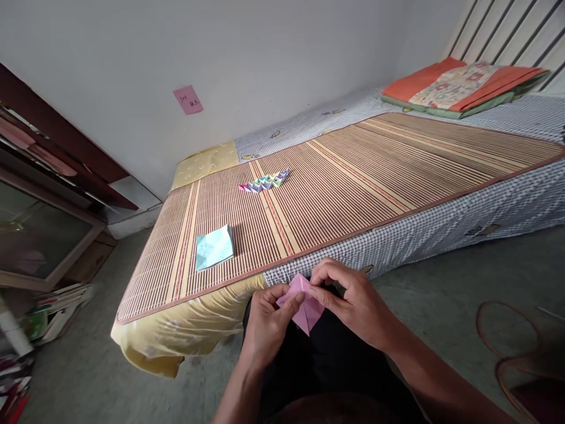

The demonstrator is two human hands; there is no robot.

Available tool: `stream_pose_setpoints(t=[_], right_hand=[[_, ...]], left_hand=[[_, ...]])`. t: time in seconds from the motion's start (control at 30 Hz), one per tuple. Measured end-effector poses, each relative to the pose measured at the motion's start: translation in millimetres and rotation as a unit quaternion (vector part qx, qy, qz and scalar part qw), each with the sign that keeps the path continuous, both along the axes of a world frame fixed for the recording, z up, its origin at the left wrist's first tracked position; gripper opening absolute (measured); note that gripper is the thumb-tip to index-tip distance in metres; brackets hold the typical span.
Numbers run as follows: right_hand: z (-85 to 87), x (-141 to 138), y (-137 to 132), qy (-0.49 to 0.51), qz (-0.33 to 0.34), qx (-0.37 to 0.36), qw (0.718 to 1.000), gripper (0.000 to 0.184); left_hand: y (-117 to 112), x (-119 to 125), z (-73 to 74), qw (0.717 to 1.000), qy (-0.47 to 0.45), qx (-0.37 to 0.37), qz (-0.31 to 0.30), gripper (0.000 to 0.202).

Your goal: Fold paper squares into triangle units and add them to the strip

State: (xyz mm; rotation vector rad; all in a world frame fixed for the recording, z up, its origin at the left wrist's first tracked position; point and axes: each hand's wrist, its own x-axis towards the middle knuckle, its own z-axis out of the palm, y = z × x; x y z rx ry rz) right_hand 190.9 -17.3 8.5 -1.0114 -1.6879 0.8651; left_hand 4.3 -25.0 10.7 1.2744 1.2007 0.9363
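Pink paper [310, 313] sits over the dark trousers [329, 371], its long axis running from bed [397, 235] to body; left hand [270, 318] pinches its left side, right hand [355, 297] its upper right, all 2 equally near.

- On the pink note [189, 97] at the white wall [282, 65], there stands dark handwriting in two small groups.
- This writing is too small for reading.

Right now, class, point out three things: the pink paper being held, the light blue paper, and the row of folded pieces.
Held pink paper [309, 314]: head view, on its lower half.
Light blue paper [215, 248]: head view, middle of its upper face.
Row of folded pieces [265, 182]: head view, near the row's middle.
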Motion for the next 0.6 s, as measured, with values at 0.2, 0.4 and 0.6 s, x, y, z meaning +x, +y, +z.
stream_pose_setpoints(t=[0.2, 0.4, 0.6], right_hand=[[-0.4, 0.2, -1.3, 0.007, -0.022, 0.044, 0.999, 0.006], [-4.4, 1.6, -3.8, 0.006, -0.023, 0.083, 0.996, 0.012], [-3.8, 2.6, -5.2, 0.009, -0.017, 0.072, 0.997, 0.01]], left_hand=[[-0.4, 0.8, -1.2, 1.0, 0.007, -0.009, -0.001, 0.044], [-1.6, 1.0, -2.9, 1.0, 0.018, -0.001, -0.007, 0.043], [-1.2, 2.4, -1.0, 1.0, 0.018, -0.008, -0.008, 0.039]])
